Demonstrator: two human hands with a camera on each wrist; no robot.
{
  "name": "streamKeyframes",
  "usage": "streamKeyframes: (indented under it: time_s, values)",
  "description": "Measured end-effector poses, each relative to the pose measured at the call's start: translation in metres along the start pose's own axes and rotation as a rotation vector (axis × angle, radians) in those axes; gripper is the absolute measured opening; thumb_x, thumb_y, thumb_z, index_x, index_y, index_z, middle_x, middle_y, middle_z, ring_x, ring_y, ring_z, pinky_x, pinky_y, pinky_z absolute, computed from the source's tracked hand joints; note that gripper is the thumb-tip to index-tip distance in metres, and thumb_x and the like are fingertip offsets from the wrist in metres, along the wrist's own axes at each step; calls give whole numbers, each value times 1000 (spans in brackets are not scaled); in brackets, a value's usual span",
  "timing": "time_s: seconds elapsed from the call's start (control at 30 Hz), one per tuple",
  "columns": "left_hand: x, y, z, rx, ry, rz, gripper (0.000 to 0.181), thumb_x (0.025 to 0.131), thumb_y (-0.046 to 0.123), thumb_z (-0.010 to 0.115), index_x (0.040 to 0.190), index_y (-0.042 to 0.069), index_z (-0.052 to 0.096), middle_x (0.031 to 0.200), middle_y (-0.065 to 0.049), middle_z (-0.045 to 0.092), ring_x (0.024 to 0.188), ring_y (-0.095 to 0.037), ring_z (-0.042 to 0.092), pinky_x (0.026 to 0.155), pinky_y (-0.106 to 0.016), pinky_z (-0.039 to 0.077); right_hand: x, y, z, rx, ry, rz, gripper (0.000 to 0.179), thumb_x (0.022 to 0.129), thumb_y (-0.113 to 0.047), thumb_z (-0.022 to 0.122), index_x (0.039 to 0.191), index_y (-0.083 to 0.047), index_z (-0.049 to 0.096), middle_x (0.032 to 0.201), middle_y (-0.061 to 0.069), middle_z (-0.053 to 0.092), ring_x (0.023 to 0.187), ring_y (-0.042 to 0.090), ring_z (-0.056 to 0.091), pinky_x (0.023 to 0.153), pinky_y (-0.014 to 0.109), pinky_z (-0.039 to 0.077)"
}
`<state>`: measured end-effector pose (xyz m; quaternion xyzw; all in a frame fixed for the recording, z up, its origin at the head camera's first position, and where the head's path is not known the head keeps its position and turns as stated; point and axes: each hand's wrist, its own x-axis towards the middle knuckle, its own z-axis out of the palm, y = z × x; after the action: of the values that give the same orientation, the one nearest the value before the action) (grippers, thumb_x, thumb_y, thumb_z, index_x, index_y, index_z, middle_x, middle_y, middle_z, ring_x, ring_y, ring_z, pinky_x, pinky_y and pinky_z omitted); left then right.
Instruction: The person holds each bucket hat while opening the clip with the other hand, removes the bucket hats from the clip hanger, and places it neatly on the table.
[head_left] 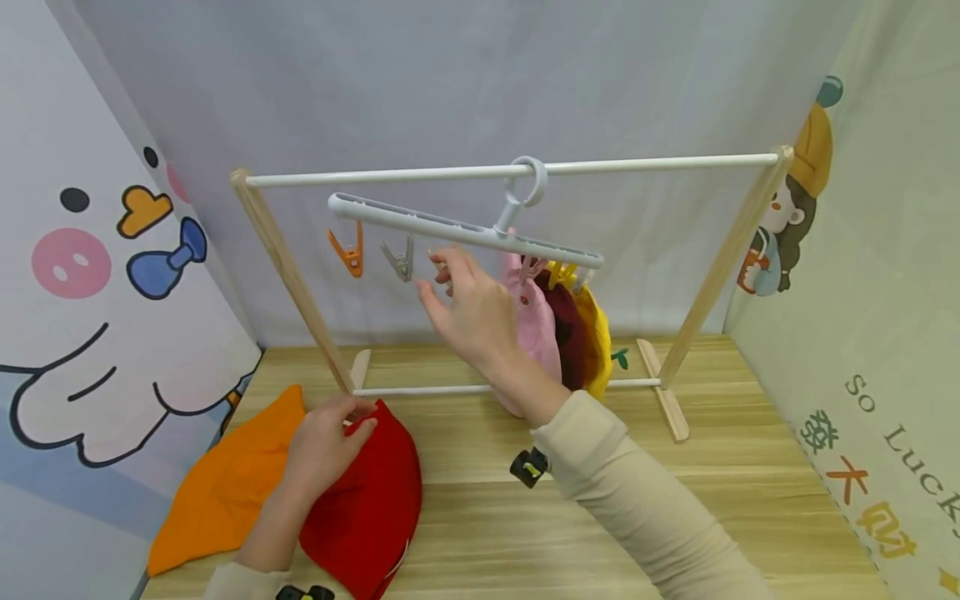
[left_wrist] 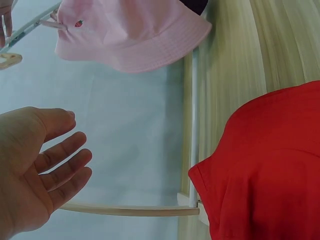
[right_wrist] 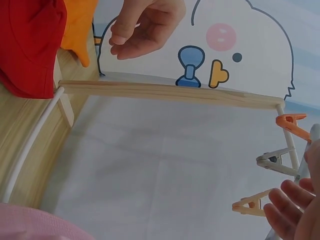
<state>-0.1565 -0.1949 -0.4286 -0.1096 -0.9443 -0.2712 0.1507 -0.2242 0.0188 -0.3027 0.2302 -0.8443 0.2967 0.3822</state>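
Note:
My right hand [head_left: 476, 312] is raised just under the grey hanger [head_left: 420, 220], fingers loosely bent, with no thing visible in its grasp. In the right wrist view it is beside a beige clip [right_wrist: 250, 203]. Farther along the hanger are a grey clip [head_left: 402, 261] and an orange clip [head_left: 349, 252]. A pink bucket hat [head_left: 536, 321], a dark maroon hat [head_left: 572, 329] and a yellow hat [head_left: 600, 346] hang clipped at its lower right end. My left hand [left_wrist: 40, 170] hovers apart from the red hat [head_left: 375, 500], its fingers relaxed and holding nothing.
The hanger's ring hooks over the white rod [head_left: 390, 176] of a rack with wooden legs [head_left: 288, 275]. An orange hat [head_left: 232, 475] lies on the wood-grain table [head_left: 480, 533], partly beside the red one. Printed cloth walls [head_left: 862, 292] stand at both sides.

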Motion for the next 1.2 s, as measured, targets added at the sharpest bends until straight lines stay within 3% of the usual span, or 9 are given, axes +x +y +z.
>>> streamKeyframes:
  time_s: [0.43,0.63,0.7,1.03,1.2]
  values:
    - [0,3,0,6,26,0,17,79,14,71,95,11,68,96,-7,66,88,-25,62,73,-42,52,-8,13,-9,-34,-10,-71,34,85,-27,61,115,-12,61,103,2,66,85,15,63,52,20,45]
    - [1,4,-1,-8,17,7,19,79,14,71,98,10,68,101,-8,65,94,-27,62,77,-44,51,-10,21,-14,-60,19,-73,35,83,-29,63,114,-12,62,104,3,66,89,17,63,65,27,49]
    - [2,4,-2,-15,12,9,20,80,14,71,99,9,67,103,-8,65,95,-27,62,79,-45,50,-12,23,-15,-63,27,-68,35,83,-29,63,115,-13,62,105,3,66,92,18,63,70,30,50]
    - [5,8,-3,-35,-33,18,25,82,17,68,106,10,65,111,-9,62,101,-29,59,83,-48,48,-24,40,-22,-26,30,3,37,83,-26,64,116,-12,61,110,5,63,99,23,59,71,33,51]
    - [6,8,-1,-38,-22,33,25,82,17,69,106,10,65,110,-9,62,100,-29,60,83,-48,49,-33,49,-22,-53,35,23,36,82,-23,65,116,-11,60,109,8,61,92,24,58,70,34,50]
